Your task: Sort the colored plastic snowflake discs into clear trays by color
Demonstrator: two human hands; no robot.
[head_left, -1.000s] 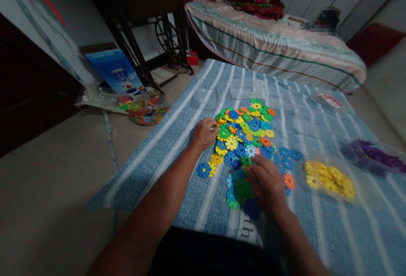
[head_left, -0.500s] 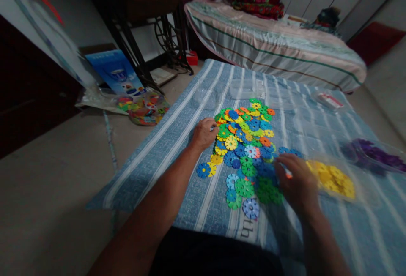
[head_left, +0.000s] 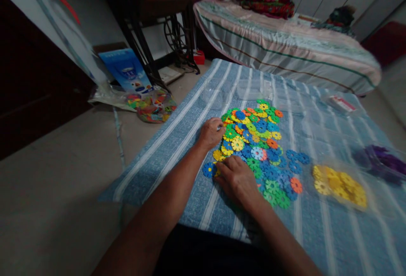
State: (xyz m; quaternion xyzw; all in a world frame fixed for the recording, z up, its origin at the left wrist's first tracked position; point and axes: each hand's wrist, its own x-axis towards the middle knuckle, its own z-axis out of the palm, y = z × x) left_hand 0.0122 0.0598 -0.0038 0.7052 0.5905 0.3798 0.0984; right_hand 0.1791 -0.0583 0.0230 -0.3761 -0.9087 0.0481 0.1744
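Note:
A heap of flat, flower-shaped plastic discs [head_left: 256, 136] in blue, green, yellow and orange lies on a blue striped cloth [head_left: 317, 233]. My left hand [head_left: 212, 133] rests at the heap's left edge, fingers curled against the discs. My right hand [head_left: 237, 179] lies palm down over the discs at the heap's near left corner, its fingers pointing left toward a blue disc [head_left: 207, 169]. What sits under that hand is hidden. A separate group of yellow discs [head_left: 341, 185] lies in clear plastic at the right, with a purple group [head_left: 382, 164] beyond it.
A bag of mixed coloured pieces [head_left: 151, 107] and a blue box [head_left: 127, 71] sit on the floor at the left, by a dark table's legs [head_left: 142, 52]. A striped mattress [head_left: 285, 52] lies behind the cloth. Clear plastic containers [head_left: 250, 90] stand at the cloth's far end.
My right hand swept from the right side of the heap, near the yellow discs, back to its near left corner. The left hand stayed put. The camera shifted slightly.

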